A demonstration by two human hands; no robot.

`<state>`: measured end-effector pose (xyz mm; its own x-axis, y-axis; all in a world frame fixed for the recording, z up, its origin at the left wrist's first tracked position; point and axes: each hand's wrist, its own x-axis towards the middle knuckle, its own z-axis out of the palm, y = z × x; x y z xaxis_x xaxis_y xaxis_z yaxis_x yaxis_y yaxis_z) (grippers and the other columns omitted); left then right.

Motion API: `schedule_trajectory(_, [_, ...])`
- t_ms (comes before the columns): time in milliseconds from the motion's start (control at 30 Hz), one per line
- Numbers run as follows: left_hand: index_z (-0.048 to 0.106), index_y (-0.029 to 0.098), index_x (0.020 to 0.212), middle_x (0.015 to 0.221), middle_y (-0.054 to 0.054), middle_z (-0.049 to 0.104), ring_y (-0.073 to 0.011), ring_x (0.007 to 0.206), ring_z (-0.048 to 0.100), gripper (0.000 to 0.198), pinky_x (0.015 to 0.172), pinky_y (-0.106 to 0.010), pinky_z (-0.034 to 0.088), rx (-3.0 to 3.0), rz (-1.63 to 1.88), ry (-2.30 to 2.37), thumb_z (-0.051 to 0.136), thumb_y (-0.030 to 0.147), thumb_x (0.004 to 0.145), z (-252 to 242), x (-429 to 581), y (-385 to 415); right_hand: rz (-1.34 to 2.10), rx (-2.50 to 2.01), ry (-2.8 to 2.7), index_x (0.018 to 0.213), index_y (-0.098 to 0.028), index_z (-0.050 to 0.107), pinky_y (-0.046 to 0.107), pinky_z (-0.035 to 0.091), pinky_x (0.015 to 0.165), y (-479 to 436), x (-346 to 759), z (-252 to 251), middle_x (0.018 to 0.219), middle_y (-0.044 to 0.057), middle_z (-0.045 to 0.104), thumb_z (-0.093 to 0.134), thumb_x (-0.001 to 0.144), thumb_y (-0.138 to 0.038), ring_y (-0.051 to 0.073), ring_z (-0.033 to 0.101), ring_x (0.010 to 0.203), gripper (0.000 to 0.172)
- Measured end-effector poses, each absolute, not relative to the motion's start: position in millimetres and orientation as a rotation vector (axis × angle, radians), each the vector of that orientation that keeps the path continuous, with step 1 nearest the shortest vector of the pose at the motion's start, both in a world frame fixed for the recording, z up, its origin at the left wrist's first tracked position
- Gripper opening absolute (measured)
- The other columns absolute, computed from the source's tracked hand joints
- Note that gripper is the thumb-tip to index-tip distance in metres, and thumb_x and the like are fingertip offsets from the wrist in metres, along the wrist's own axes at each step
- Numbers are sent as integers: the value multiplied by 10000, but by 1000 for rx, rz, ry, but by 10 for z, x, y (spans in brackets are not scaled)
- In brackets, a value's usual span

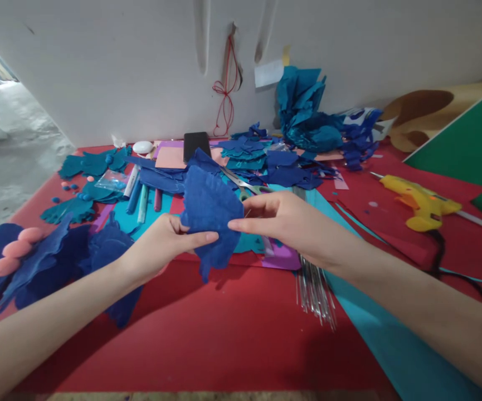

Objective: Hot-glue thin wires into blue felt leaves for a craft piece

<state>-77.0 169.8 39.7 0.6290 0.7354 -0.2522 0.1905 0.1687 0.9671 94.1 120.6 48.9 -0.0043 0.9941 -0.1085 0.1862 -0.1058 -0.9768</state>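
Note:
A dark blue felt petal (pixel 209 214) with a scalloped edge hangs above the red table (pixel 207 334). My left hand (pixel 161 242) pinches its left side between thumb and fingers. My right hand (pixel 291 223) grips its right edge from the other side. The petal's lower tip droops below both hands. Behind the petal lie scissors (pixel 244 186) with a green handle.
A yellow glue gun (pixel 422 203) lies at the right with its black cord. Metal wires (pixel 316 287) rest by a teal sheet (pixel 383 334). Blue felt pieces (pixel 40 262) pile up at left, cut scraps (pixel 278 159) at the back. A phone (pixel 196 143) and markers (pixel 138 197) lie nearby.

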Motion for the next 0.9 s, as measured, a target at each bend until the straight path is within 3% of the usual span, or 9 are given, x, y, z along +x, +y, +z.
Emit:
schedule_trajectory(133, [675,171,548,590,-10,679,-143,564,622,117,599,-230,497,1438,445,948,705,276,588,348,-792,1707,1231,-1373,-1313,498,-152,523,193,296,467,1214,936,471,490,-71,436,688,593,-232,39,370,483,207])
schedule_trajectory(333, [686,181,597,650,-6,691,-130,620,624,89,634,-215,486,1402,390,890,694,269,607,310,-786,1690,1447,-1243,-1196,603,-174,613,213,426,599,1233,925,449,619,-38,606,715,542,-209,87,544,610,124])
schedule_trajectory(467, [682,190,577,604,17,680,-96,552,602,35,600,-188,472,1378,375,894,697,217,595,328,-772,1664,1370,-1309,-1217,587,-162,615,210,412,557,1225,918,447,623,-23,618,709,546,-211,82,529,573,114])
schedule_trajectory(600, [680,173,617,602,4,676,-119,548,599,114,573,-212,464,1411,327,920,726,257,555,332,-775,1657,1301,-1331,-1232,563,-162,585,215,399,552,1206,930,445,576,-37,574,675,588,-202,75,502,542,102])
schedule_trajectory(767, [687,180,606,638,-17,692,-148,640,635,125,676,-244,479,1395,307,938,705,302,589,304,-776,1652,1210,-1372,-1188,568,-157,546,218,362,523,1200,964,444,575,-38,524,649,618,-241,66,445,524,142])
schedule_trajectory(900, [695,206,662,692,-12,701,-151,677,641,127,664,-237,480,1363,362,931,715,300,579,297,-768,1634,1180,-1408,-1173,585,-148,541,221,331,503,1199,965,452,582,-35,508,646,624,-260,62,410,519,159])
